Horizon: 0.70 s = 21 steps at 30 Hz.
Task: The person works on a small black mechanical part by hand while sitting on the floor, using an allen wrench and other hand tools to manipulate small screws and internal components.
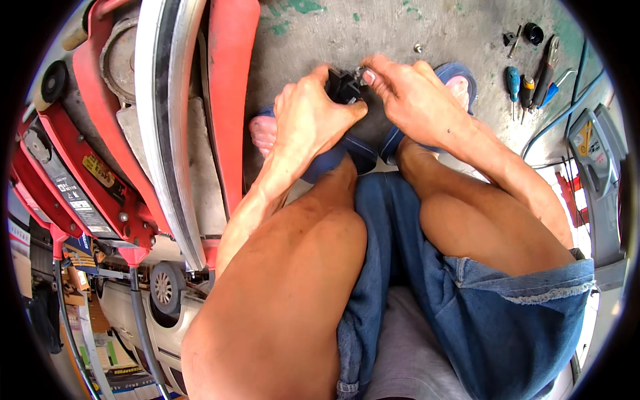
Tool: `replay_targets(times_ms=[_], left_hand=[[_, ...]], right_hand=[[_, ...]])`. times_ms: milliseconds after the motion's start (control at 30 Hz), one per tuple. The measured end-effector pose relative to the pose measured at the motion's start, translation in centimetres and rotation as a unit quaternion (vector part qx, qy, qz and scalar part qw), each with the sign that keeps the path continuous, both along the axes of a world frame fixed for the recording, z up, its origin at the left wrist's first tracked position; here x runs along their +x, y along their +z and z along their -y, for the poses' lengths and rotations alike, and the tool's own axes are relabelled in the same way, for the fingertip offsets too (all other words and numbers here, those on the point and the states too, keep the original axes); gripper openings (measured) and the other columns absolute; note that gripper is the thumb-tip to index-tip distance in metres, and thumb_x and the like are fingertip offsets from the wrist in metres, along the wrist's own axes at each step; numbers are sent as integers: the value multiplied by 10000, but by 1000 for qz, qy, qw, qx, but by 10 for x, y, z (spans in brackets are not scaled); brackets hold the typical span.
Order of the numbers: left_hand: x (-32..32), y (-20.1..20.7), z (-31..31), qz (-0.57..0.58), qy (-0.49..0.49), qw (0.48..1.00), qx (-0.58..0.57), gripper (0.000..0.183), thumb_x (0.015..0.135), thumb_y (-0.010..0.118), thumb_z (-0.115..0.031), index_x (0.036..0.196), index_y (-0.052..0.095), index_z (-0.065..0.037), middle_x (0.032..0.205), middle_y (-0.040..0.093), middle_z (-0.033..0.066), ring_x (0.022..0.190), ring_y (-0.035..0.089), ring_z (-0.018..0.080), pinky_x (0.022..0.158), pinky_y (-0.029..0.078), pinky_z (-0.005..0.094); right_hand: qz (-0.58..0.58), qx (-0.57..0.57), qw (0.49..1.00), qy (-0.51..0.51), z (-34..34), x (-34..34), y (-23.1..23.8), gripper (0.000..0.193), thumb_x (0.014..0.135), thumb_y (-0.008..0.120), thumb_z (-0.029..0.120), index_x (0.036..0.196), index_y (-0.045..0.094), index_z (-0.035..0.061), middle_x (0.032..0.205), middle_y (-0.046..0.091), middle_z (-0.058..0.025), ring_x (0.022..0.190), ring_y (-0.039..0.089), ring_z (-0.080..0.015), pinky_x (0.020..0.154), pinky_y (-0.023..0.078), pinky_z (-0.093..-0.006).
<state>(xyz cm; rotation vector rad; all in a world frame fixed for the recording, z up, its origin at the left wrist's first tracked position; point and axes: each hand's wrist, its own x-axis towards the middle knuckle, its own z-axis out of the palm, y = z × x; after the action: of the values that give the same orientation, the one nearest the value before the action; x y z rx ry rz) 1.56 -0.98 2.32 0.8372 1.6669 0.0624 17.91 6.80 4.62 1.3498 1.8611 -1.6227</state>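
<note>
A small black plastic part (343,88) with a squared, hollow shape is held above the concrete floor, between my feet. My left hand (310,110) wraps round it, thumb along its lower side and fingers along its upper left. At its right end my right hand (407,90) pinches with thumb and forefinger a small metallic piece (361,75), too small to name, against the black part. Just beyond my right hand a small metal nut or bolt (418,49) lies on the floor.
Tools lie at the far right: a blue screwdriver (513,83), a yellow-and-black screwdriver (527,91), pliers (549,72) and a black round cap (533,33). A blue hose (550,131) runs beside a grey machine (595,147). Red floor jacks (87,167) and a curved silver-black strip (163,120) stand left.
</note>
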Motion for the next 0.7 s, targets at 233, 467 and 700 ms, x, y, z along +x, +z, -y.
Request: replay_targets(times_ms=[233, 467, 700], left_hand=[[5, -2, 4, 0, -16, 1000, 3, 420, 685, 834, -317, 957, 723, -16, 849, 756, 183, 841, 752, 338, 787, 566, 427], [3, -4, 3, -9, -43, 999, -19, 396, 688, 828, -321, 898, 710, -7, 789, 738, 195, 814, 743, 364, 768, 556, 445], [3, -6, 2, -4, -41, 999, -10, 421, 685, 829, -345, 898, 700, -5, 787, 732, 208, 803, 732, 384, 759, 551, 464]], right_hand=[[15, -9, 1000, 12, -5, 1, 4, 259, 1047, 531, 196, 945, 599, -32, 750, 631, -322, 780, 639, -527, 680, 501, -574], [38, -28, 999, 12, -7, -6, 5, 271, 1048, 526, 192, 926, 596, -39, 746, 626, -330, 782, 633, -538, 671, 497, -570], [60, -67, 996, 11, -8, -7, -1, 229, 1062, 543, 197, 1057, 630, -15, 724, 624, -292, 745, 626, -501, 664, 466, -535]])
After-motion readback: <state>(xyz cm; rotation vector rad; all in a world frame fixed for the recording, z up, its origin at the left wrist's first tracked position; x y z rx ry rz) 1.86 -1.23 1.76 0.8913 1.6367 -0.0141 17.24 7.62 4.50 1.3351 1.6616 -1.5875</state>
